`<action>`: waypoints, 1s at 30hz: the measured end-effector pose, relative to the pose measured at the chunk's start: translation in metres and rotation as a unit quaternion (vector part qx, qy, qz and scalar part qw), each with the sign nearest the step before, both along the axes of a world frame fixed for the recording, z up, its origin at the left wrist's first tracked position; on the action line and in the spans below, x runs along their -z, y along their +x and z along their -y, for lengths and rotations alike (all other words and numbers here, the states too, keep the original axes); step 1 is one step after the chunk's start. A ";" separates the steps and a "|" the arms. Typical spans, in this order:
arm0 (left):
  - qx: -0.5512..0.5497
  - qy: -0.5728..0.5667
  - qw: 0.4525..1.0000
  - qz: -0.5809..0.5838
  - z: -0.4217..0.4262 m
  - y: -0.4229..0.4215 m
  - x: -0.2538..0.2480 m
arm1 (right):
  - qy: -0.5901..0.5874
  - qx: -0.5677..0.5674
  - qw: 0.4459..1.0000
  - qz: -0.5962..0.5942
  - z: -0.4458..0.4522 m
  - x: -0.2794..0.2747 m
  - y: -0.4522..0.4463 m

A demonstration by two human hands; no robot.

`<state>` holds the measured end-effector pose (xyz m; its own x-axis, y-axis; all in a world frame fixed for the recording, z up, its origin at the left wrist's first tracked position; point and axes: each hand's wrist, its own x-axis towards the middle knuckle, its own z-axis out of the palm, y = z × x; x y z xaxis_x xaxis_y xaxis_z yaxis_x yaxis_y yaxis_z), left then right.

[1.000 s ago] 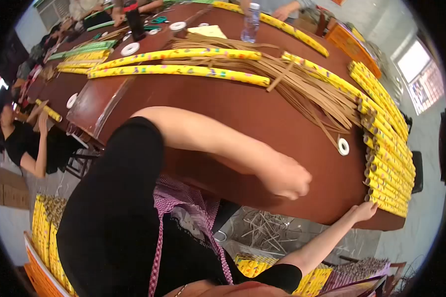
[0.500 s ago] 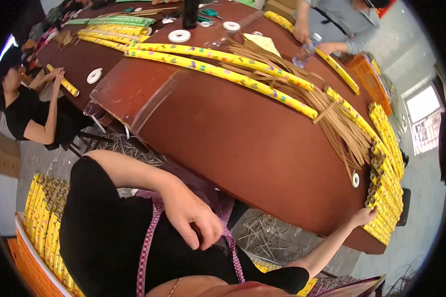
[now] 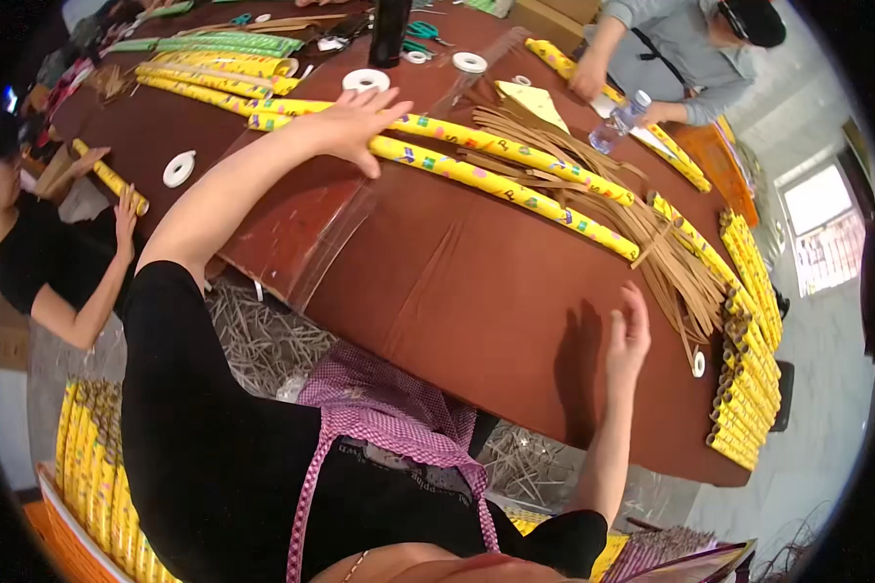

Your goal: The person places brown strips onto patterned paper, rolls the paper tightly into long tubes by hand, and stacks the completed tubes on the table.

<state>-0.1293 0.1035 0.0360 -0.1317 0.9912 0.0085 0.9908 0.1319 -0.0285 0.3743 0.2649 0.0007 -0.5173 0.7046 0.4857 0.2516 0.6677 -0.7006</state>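
My left hand reaches across two long yellow patterned paper tubes, its fingers spread; it covers part of both, and whether it touches them I cannot tell. Above the bare brown tabletop, my right hand holds nothing, fingers raised and thumb apart. The right ends of the long tubes lie beyond this hand, near a loose bundle of brown paper strips. A stack of yellow rolls lies on the table to the right of my right hand.
White tape rolls and a dark bottle stand towards the back. One co-worker handles a tube across the table near a clear bottle; another holds a tube at left. Crated yellow rolls stand at lower left.
My left hand has gone from in front of my body up over the long tubes and opened. My right hand has left the roll stack and moved left over the table.
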 end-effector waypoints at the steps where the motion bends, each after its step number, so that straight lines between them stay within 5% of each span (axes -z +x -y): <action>1: 0.004 0.002 1.000 -0.004 -0.003 -0.012 0.006 | -0.013 0.005 1.000 0.018 0.011 0.002 -0.005; 8: 0.093 0.020 0.986 0.134 -0.010 -0.043 0.022 | -0.069 0.003 0.997 0.030 0.052 -0.001 -0.003; 18: 0.063 0.122 0.986 0.094 0.055 0.026 0.012 | -0.157 -0.028 0.987 -0.016 0.062 0.013 -0.011; 30: -0.054 0.077 0.957 0.274 0.129 0.057 -0.042 | -0.253 -0.207 0.944 0.038 0.104 -0.002 -0.086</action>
